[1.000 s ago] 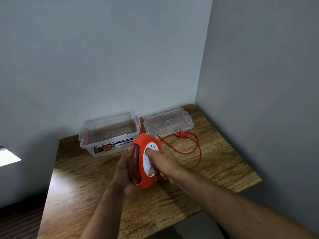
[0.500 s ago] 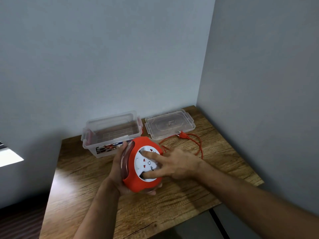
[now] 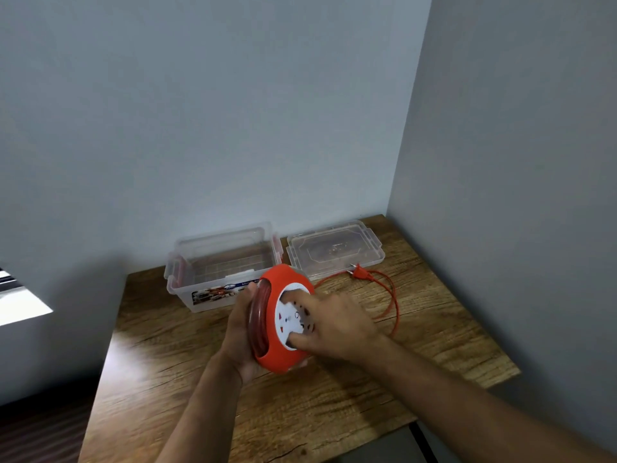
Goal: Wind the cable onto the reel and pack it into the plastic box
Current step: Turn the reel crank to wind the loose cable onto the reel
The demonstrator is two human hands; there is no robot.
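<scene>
Reel (image 3: 280,317) held on edge above desk (image 3: 350,406) middle: left hand (image 3: 238,332) clasped behind, right fingers (image 3: 302,300) spread on white face. Loose cable (image 3: 394,305) toward right edge, nearer right hand (image 3: 337,324).

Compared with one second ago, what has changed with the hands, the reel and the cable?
The right hand has opened from a closed grip to spread fingers on the reel's white face. The loose cable loop on the table has shrunk, with more wound in. The left hand still holds the reel from behind. Box, lid and plug have not moved.
</scene>
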